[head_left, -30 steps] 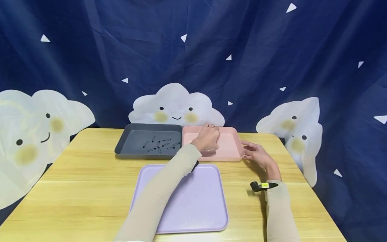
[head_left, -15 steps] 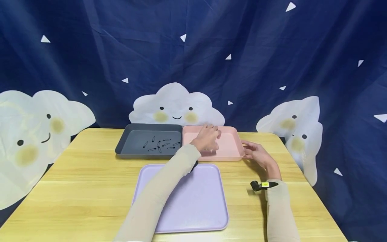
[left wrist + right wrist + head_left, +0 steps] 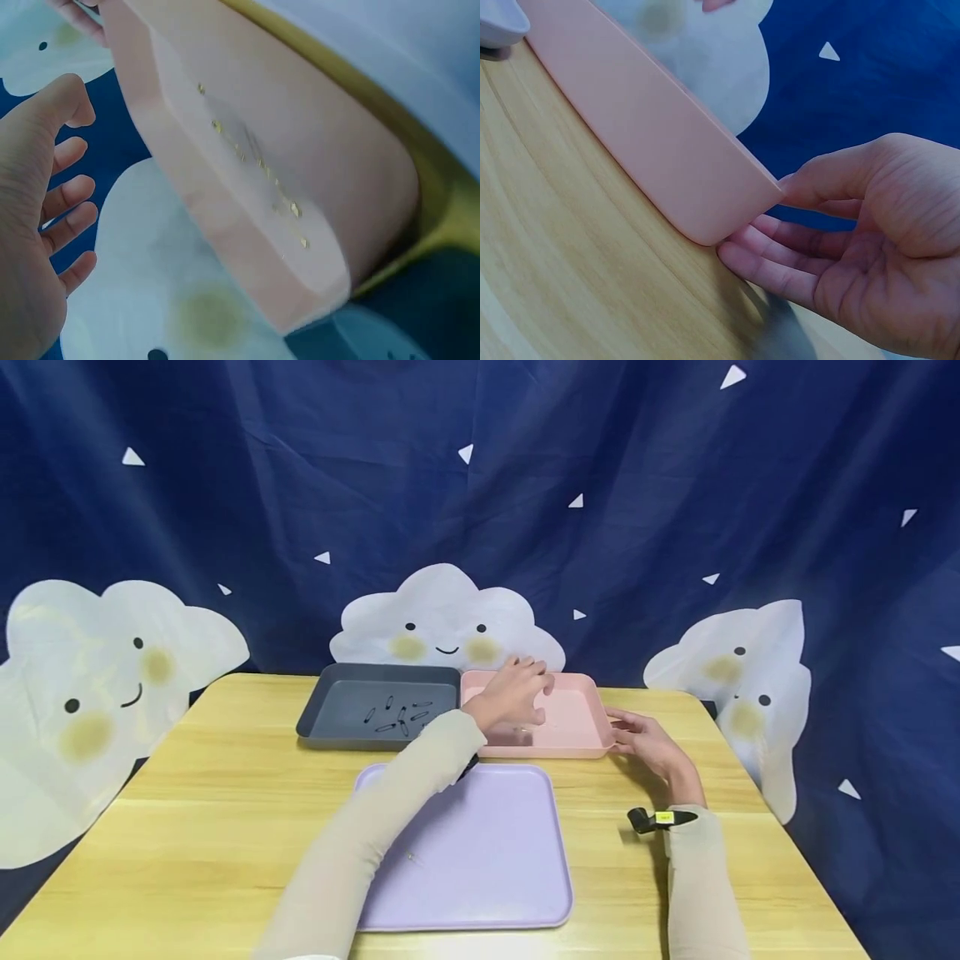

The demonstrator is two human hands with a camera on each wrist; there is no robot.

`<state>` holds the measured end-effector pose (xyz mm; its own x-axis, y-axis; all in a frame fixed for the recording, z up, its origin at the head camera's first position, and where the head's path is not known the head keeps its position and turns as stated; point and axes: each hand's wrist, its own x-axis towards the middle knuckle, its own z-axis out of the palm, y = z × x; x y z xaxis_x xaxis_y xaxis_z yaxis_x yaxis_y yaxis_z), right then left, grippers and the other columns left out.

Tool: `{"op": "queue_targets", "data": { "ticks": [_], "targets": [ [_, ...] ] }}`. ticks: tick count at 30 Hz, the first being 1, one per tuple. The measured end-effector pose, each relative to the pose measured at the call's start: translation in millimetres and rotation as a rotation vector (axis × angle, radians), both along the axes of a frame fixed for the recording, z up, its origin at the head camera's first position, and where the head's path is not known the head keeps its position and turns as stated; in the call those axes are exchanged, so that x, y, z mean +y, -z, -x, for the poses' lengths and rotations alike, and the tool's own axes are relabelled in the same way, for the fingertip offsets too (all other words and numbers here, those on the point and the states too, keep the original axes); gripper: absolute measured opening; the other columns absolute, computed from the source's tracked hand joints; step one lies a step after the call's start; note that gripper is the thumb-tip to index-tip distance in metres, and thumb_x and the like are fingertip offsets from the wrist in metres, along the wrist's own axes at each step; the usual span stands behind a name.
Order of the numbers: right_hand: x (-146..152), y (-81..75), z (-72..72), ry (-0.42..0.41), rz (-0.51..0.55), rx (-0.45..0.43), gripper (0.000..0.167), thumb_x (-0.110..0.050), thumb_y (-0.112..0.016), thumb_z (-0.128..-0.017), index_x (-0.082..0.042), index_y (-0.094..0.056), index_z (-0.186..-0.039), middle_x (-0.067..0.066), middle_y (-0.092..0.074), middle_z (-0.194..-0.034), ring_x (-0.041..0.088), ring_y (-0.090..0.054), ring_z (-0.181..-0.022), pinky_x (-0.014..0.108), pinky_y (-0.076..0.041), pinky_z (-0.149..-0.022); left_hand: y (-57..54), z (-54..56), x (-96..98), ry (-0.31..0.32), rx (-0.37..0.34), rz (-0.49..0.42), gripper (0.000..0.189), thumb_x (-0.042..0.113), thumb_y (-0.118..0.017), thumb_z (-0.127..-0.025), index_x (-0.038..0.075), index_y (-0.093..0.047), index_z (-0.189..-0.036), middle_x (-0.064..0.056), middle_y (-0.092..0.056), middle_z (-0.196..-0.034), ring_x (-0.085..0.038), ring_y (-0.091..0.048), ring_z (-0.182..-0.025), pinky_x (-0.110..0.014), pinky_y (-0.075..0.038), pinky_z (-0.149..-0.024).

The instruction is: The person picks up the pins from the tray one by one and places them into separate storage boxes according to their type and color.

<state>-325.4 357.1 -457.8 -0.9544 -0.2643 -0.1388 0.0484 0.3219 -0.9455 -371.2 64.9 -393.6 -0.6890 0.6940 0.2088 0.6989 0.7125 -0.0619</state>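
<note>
Above the pink tray (image 3: 573,750) hovers my left hand (image 3: 512,695), its fingers spread and loosely bent around nothing. Several small gold-coloured pieces (image 3: 295,210) lie on the tray floor in the left wrist view, too blurred to name. At the tray's right end, my right hand (image 3: 651,745) touches the outside with nearly straight fingers. In the right wrist view its thumb (image 3: 821,176) meets the rim corner, and its fingers (image 3: 769,274) lie by the lower edge. Several black safety pins (image 3: 386,727) lie in the dark grey tray (image 3: 322,741), left of the pink one.
A lilac tray (image 3: 495,860) lies nearer on the wooden table (image 3: 187,843), partly under the left forearm. One tiny gold-coloured piece (image 3: 411,857) is on it. Behind the table hangs a dark blue curtain (image 3: 390,460) with cloud prints.
The left hand's fingers have spread from a tighter curl, and the hand has lifted slightly. The left forearm has shifted left, uncovering the tiny piece on the lilac tray. The right hand stays put.
</note>
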Motion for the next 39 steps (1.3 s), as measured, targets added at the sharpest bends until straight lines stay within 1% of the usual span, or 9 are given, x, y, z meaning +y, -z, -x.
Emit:
{"op": "queue_targets", "data": {
  "ticks": [4, 7, 13, 16, 20, 25, 28, 35, 39],
  "targets": [
    [2, -0.8, 0.0, -0.006, 0.003, 0.008, 0.054, -0.003, -0.049, -0.105, 0.006, -0.032, -0.156, 0.038, -0.045, -0.142, 0.008, -0.065, -0.102, 0.024, -0.058, -0.087, -9.0, -6.2, -17.9, 0.059, 0.008, -0.032, 0.029, 0.033, -0.070, -0.084, 0.017, -0.067, -0.107, 0.000, -0.059, -0.107, -0.021, -0.053, -0.104, -0.040, -0.041, -0.096],
    [2, -1.3, 0.0, -0.005, 0.009, 0.000, 0.054, -0.002, -0.049, -0.105, 0.006, -0.032, -0.156, 0.038, -0.044, -0.144, 0.008, -0.066, -0.102, 0.024, -0.058, -0.086, -12.3, -14.6, -35.3, 0.092, 0.014, -0.054, 0.028, 0.031, -0.070, -0.083, 0.016, -0.067, -0.106, -0.001, -0.059, -0.106, -0.022, -0.053, -0.105, -0.042, -0.041, -0.098],
    [2, -3.0, 1.5, -0.012, 0.017, 0.004, 0.055, -0.002, -0.049, -0.105, 0.005, -0.031, -0.156, 0.039, -0.044, -0.143, 0.007, -0.067, -0.102, 0.024, -0.058, -0.087, -9.0, -30.6, -75.6, 0.091, 0.054, -0.066, 0.024, 0.034, -0.070, -0.083, 0.021, -0.068, -0.102, 0.002, -0.060, -0.104, -0.020, -0.054, -0.104, -0.043, -0.044, -0.096],
    [2, -1.9, 2.6, -0.009, 0.017, -0.004, 0.055, -0.002, -0.049, -0.105, 0.005, -0.031, -0.157, 0.038, -0.045, -0.143, 0.005, -0.066, -0.102, 0.024, -0.058, -0.087, -7.7, -38.4, -94.1, 0.103, 0.032, -0.084, 0.023, 0.033, -0.070, -0.083, 0.020, -0.069, -0.102, 0.001, -0.059, -0.101, -0.021, -0.055, -0.105, -0.044, -0.043, -0.098],
    [1, -0.6, 2.0, -0.020, 0.016, 0.000, 0.055, -0.002, -0.049, -0.105, 0.006, -0.031, -0.156, 0.038, -0.045, -0.143, 0.005, -0.066, -0.102, 0.025, -0.058, -0.088, -7.0, -50.1, -113.1, 0.152, 0.016, -0.125, 0.022, 0.029, -0.070, -0.081, 0.017, -0.070, -0.099, 0.000, -0.058, -0.096, -0.021, -0.056, -0.102, -0.044, -0.043, -0.097],
    [2, 0.5, 0.8, -0.023, 0.024, 0.006, 0.054, -0.001, -0.048, -0.105, 0.008, -0.031, -0.156, 0.040, -0.043, -0.143, 0.005, -0.066, -0.100, 0.024, -0.058, -0.087, -7.1, -67.0, -127.2, 0.240, 0.053, -0.128, 0.016, 0.023, -0.070, -0.078, 0.017, -0.069, -0.093, 0.003, -0.056, -0.090, -0.019, -0.053, -0.091, -0.043, -0.045, -0.094],
    [2, 0.9, 0.8, -0.021, 0.020, 0.006, 0.055, -0.002, -0.048, -0.105, 0.008, -0.031, -0.156, 0.041, -0.042, -0.144, 0.004, -0.066, -0.100, 0.024, -0.058, -0.087, -6.6, -78.2, -132.1, 0.279, 0.055, -0.109, 0.014, 0.021, -0.070, -0.077, 0.018, -0.068, -0.091, 0.004, -0.055, -0.088, -0.018, -0.052, -0.090, -0.042, -0.045, -0.091],
    [2, 0.2, 0.2, -0.013, 0.009, 0.006, 0.055, -0.003, -0.049, -0.105, 0.008, -0.030, -0.156, 0.040, -0.042, -0.142, 0.003, -0.065, -0.098, 0.022, -0.058, -0.087, -1.1, -100.3, -143.0, 0.331, -0.042, -0.066, 0.015, 0.025, -0.072, -0.078, 0.021, -0.070, -0.092, 0.004, -0.059, -0.092, -0.015, -0.052, -0.089, -0.038, -0.044, -0.089],
    [1, -1.1, -0.3, -0.020, 0.002, 0.011, 0.056, -0.004, -0.049, -0.105, 0.007, -0.030, -0.156, 0.040, -0.043, -0.141, 0.003, -0.066, -0.099, 0.022, -0.057, -0.088, 3.8, -109.3, -148.2, 0.335, -0.090, -0.035, 0.017, 0.029, -0.072, -0.077, 0.021, -0.070, -0.092, 0.004, -0.061, -0.099, -0.016, -0.054, -0.095, -0.038, -0.044, -0.090]
  ]
}}
